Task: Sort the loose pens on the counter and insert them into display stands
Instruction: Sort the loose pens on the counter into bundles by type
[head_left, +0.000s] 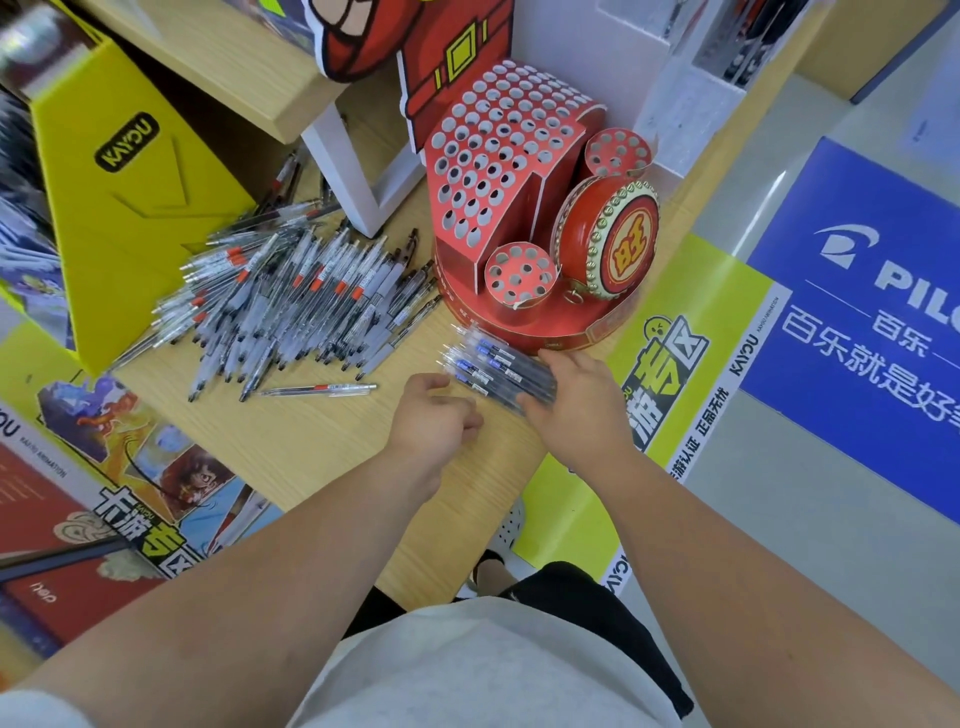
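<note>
A pen pile (291, 296) lies on the tabletop (322, 447), left of the display stand (519, 208); a smaller pen bundle (493, 366) lies just before the stand.

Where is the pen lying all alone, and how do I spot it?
Find the big red display stand full of round holes, then the large heap of pens left of it on the counter. Just in front of that heap one pen lies alone, crosswise, clear with a red band, touching no others, unlike the blue pens under the right hand.
</note>
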